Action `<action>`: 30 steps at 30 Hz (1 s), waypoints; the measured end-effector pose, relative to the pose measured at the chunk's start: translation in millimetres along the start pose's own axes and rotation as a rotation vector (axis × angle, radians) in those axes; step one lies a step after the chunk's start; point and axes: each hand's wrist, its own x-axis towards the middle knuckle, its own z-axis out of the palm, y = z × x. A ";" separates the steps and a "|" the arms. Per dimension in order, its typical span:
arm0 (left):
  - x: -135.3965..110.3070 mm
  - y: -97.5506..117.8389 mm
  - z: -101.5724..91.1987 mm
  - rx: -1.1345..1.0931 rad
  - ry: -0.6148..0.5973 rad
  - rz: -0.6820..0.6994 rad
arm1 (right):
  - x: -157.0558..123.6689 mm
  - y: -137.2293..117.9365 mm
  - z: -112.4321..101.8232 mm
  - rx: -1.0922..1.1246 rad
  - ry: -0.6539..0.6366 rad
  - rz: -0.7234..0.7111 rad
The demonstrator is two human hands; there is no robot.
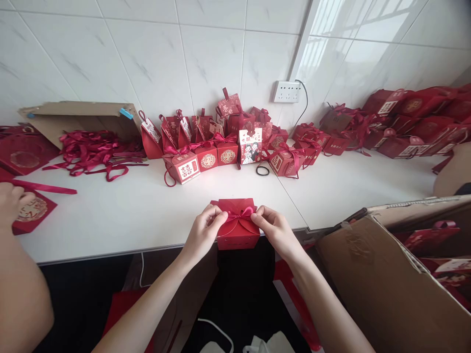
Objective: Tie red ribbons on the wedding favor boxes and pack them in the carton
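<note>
The left hand [202,230] and right hand [275,229] each pinch a side of a glossy satin bow [240,214] topping a smooth red card box [237,241] with curved flaps, at the near edge of the white counter [128,211]. Beyond stand angular red cartons [208,160], tangled shiny ribbons [88,152] lying far left; a brown cardboard box [368,274] stands near right.

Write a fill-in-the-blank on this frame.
The left hand and right hand hold a bow on a box coloured ____.
The black ring lies on a ____ table.
The outlet panel is fixed to the tiled ____.
Another person's hand shows at the picture's ____ edge.
Key: red; white; wall; left.
</note>
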 end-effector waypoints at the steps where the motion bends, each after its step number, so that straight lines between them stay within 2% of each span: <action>1: 0.4 -0.4 -1.2 -0.001 -0.025 0.002 | 0.7 2.7 -1.2 0.046 -0.007 0.002; 4: 0.6 -2.0 -3.4 -0.008 -0.045 0.016 | 2.6 9.8 -2.7 0.138 -0.024 0.001; 12: 2.6 -2.9 2.0 0.015 0.021 0.058 | 6.4 19.0 -0.8 0.285 -0.036 -0.010; 15: 1.1 -0.5 0.9 0.025 0.010 0.027 | 6.7 18.5 -3.2 0.225 -0.006 -0.021; 18: -3.6 1.0 -1.3 -0.007 -0.047 -0.029 | 1.6 15.1 -2.9 0.123 0.100 -0.024; 22: 1.5 -7.0 -3.8 -0.001 -0.071 0.019 | -19.2 10.5 10.7 -0.014 0.162 -0.048; 24: 12.4 -13.9 -6.7 0.037 0.003 0.052 | -34.7 7.1 20.0 -0.121 0.060 -0.087; 27: 28.4 -18.6 -12.7 0.133 0.284 0.111 | -55.7 -1.6 25.1 -0.248 -0.269 -0.151; 28: 31.1 -17.7 -14.1 0.163 0.359 0.136 | -59.5 -5.0 23.0 -0.265 -0.337 -0.180; 29: 32.0 -15.8 -14.8 0.184 0.391 0.162 | -60.7 -7.9 19.1 -0.278 -0.337 -0.215; 30: 31.4 -13.3 -14.6 0.201 0.371 0.184 | -59.0 -10.1 13.9 -0.292 -0.270 -0.255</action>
